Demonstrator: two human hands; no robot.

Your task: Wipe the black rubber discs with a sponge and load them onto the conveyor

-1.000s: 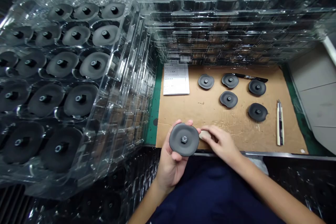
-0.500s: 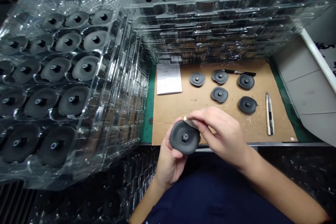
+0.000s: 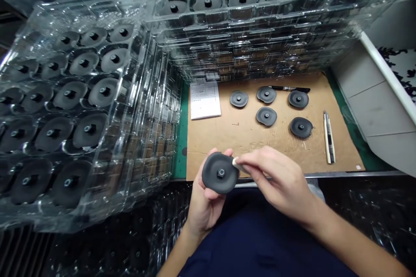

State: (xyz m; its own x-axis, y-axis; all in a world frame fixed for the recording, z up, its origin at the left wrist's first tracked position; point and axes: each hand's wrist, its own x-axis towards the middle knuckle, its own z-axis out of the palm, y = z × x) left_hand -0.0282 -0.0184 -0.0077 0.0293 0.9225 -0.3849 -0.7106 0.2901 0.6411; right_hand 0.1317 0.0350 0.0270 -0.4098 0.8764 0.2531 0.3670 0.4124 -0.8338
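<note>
1. Left hand [image 3: 208, 201] cradles a dark rubber disc [image 3: 217, 179] in its palm, above the edge of the cardboard [image 3: 260, 149]
2. Right hand [image 3: 276, 179] pinches a pale block [image 3: 236, 162] against the disc's rim
3. Pressing too hard could make the disc slip and drop

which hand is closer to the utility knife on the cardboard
Right. The right hand is below and to the left of the utility knife, not touching it; the left hand, holding a dark disc, is farther away, beyond the right hand.
</note>
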